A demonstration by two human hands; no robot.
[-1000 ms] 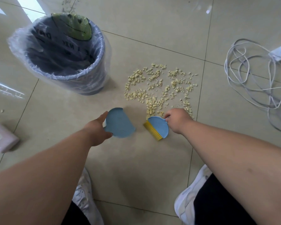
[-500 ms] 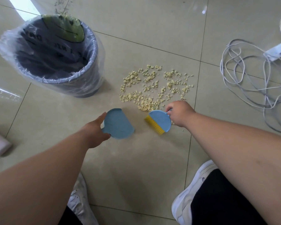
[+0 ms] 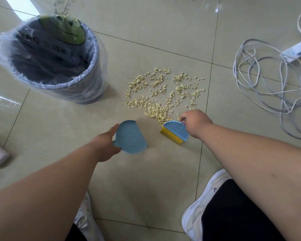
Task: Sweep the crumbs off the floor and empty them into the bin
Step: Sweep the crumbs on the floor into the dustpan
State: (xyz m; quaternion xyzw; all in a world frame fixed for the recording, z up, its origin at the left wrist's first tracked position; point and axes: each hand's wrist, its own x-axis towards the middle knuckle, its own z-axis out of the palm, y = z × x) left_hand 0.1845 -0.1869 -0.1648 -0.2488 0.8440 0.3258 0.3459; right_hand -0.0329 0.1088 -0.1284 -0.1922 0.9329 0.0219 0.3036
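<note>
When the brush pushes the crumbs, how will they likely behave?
The crumbs look small, dry and loose, so they would probably scatter rather than move as a clump. The glossy tile floor likely lets them slide easily; angular shapes suggest little rolling.

On the floor (image 3: 163, 171), the dustpan (image 3: 129, 137) lies left of the brush (image 3: 175, 132), crumbs (image 3: 163, 94) beyond both, bin (image 3: 49, 58) far left, cable (image 3: 268, 84) right.
</note>
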